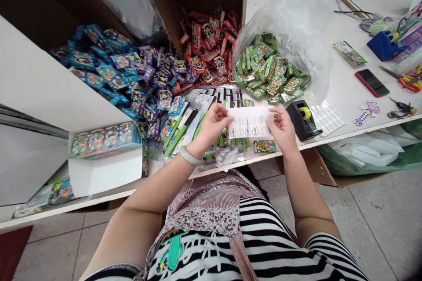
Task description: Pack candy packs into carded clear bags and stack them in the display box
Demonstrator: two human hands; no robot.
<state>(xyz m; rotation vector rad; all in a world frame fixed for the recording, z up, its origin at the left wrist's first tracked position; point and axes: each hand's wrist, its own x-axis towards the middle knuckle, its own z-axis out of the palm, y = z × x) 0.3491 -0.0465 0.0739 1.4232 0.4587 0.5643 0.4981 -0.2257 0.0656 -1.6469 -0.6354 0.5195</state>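
Between both hands I hold a white sheet of round printed stickers (248,123) flat above the table's front edge. My left hand (215,124) pinches its left end between thumb and fingers. At the other end, my right hand (282,128) grips the sheet the same way. Just below the sheet lies a small green box (265,146). Under and left of my left hand are flat black-and-green printed cartons (180,131). A black tape dispenser (301,118) with yellow tape stands right of my right hand.
Heaps of blue boxes (99,61), purple boxes (158,70) and red boxes (211,39) spill from a large carton. Green boxes (270,70) fill a clear bag (296,17). An open display box (105,140) stands left. A phone (372,82) and scissors (407,82) lie right.
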